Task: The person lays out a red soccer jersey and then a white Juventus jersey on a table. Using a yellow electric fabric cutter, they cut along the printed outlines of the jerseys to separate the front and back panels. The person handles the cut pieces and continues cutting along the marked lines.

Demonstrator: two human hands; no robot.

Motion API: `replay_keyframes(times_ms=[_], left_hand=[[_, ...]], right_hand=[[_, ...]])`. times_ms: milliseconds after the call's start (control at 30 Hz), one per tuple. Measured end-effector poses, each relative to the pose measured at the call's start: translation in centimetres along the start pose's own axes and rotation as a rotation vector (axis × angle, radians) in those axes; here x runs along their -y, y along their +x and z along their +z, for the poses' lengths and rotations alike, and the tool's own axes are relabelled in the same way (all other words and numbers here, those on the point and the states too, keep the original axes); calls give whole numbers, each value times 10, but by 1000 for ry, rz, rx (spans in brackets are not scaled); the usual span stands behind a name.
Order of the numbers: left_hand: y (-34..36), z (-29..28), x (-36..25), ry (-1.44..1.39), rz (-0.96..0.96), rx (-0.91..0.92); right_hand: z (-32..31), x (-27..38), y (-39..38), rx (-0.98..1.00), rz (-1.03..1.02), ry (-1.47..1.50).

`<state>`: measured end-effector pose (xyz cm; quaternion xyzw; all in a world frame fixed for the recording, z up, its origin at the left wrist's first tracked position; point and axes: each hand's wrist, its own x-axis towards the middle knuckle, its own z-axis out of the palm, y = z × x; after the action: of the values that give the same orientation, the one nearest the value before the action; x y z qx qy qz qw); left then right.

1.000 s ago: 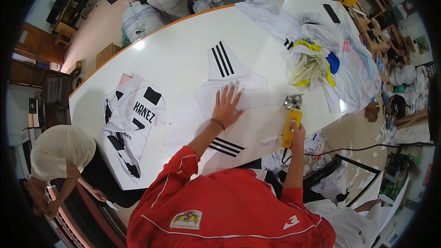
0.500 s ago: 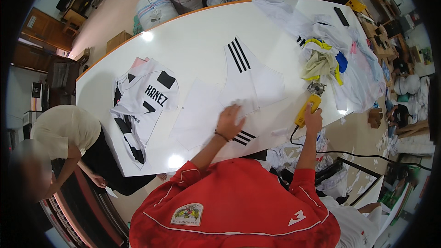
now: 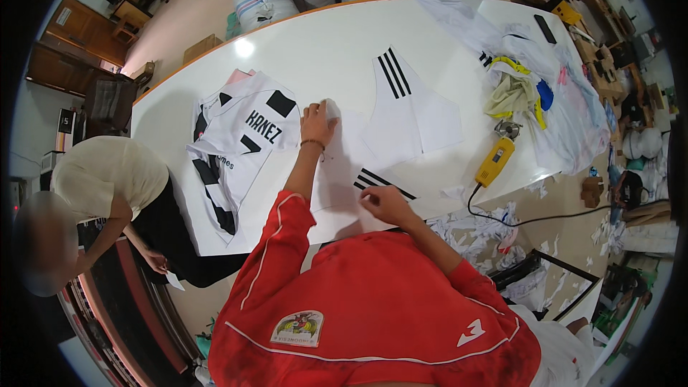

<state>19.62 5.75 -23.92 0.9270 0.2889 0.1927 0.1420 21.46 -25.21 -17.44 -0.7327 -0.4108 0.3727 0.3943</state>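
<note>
My left hand lies at the far left corner of a plain white fabric piece, fingers stretched out and thumb apart. Close to the table's near edge is my right hand, its fingers curled in a pinch over the near part of the white fabric; whatever they hold is hidden. Just beyond it sits a white piece with black stripes. Another white panel with three black stripes lies flat farther away. A yellow handheld rotary fabric cutter rests on the table to the right, out of my hands.
White-and-black jersey pieces lie on the white table's left side. Crumpled fabric and a black phone-like object are at the right. The cutter's black cable runs off rightward. Someone in a cream shirt bends at the left.
My right hand has let go of the fabric cutter and moved left to the white fabric. My left hand has moved left and away from me. The whole view has shifted slightly.
</note>
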Motion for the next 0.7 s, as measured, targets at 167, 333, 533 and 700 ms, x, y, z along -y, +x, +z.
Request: replay_keyframes(times_ms=[167, 333, 533, 700], left_hand=[[14, -3, 47, -152, -195, 128], [-5, -46, 66, -236, -416, 32], [-45, -98, 82, -351, -585, 15], [-63, -127, 82, -598, -555, -60]], right_hand=[[43, 46, 9, 261, -105, 68], [89, 33, 33, 205, -208, 10], [150, 33, 69, 214, -510, -339], [146, 50, 70, 232, -496, -566]])
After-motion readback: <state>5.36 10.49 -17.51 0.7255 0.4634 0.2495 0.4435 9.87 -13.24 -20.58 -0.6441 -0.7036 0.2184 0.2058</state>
